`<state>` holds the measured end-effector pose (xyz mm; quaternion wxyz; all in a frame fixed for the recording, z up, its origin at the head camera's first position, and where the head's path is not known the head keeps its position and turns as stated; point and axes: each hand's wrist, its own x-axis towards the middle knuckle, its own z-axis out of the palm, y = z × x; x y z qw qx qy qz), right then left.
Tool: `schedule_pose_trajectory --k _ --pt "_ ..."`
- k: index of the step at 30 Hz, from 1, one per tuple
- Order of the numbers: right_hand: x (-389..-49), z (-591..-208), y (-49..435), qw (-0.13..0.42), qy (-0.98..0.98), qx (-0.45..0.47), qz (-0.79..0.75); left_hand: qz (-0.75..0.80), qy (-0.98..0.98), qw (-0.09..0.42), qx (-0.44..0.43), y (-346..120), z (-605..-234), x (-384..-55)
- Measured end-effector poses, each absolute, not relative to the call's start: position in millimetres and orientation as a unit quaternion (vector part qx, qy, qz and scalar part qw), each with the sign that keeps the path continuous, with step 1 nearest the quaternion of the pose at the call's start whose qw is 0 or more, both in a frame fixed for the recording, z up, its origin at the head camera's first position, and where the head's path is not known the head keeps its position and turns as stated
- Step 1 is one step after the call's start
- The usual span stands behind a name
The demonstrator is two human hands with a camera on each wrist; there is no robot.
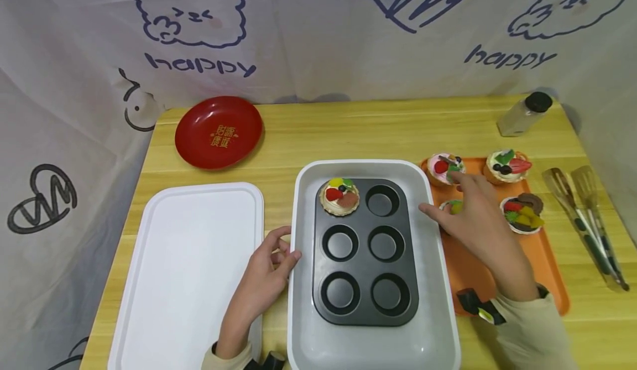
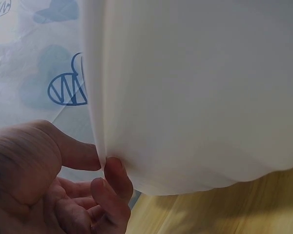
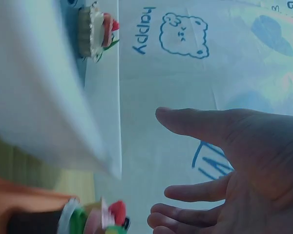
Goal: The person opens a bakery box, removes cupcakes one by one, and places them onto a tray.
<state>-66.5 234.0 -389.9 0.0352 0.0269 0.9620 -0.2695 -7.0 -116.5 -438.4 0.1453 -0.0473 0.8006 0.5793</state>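
Observation:
A deep white tray holds a dark muffin pan. One fruit-topped toy tart sits in the pan's far-left cup; the other cups are bare. My left hand pinches the tray's left rim between thumb and finger, as the left wrist view confirms. Over the orange tray, my right hand hovers with fingers spread, nothing in its grasp. Its fingertips are nearest a pink-topped tart. Around it lie a strawberry-topped tart, a chocolate-ring tart and another tart partly hidden by the hand.
On the left lies a flat white lid-like tray, with a red plate behind it. A black-capped shaker stands at the back right. Metal utensils lie by the right edge. A printed cloth hangs behind the table.

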Motion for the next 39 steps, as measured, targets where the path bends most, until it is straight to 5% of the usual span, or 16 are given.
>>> schedule_pose_trajectory --k 39 --pt "-122.6 -416.7 117.7 0.155 0.946 -0.123 -0.257 0.567 0.811 0.139 -0.039 -117.7 -439.7 -6.6"
